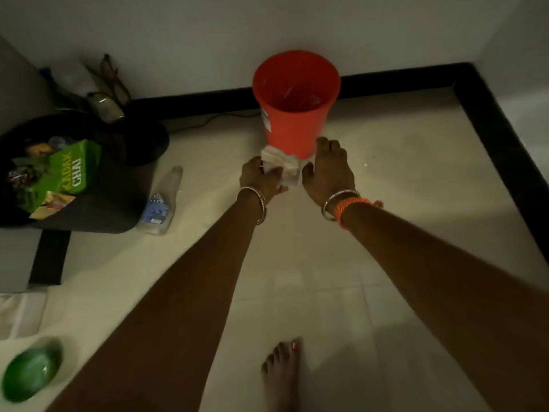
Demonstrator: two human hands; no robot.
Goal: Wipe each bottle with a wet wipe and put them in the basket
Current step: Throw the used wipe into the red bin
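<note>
A person's left hand [258, 177] grips a crumpled white wet wipe [280, 165], fingers curled around it, over a small object whose identity cannot be told in the dim light. The right hand [331, 171] lies alongside with fingers extended and relaxed, its thumb close to the wipe. Metal bangles ring both wrists; an orange thread band circles the right one.

Just beyond the hands stands the basket [295, 108], a smooth orange plastic bucket, round and tapering downward, set against the far wall. To the left, a clear plastic bottle [162, 202] with a blue-and-white label lies on its side on the floor. Further left, a dark bin [98, 203] holds a green carton [69, 176] printed with "CHAI". A glossy green bottle [31, 370] lies at the near left corner.

The floor [386, 179] is pale, smooth tile edged by a black skirting band [490, 114] beneath plain white walls. A bare foot [282, 373] rests at the near edge.
</note>
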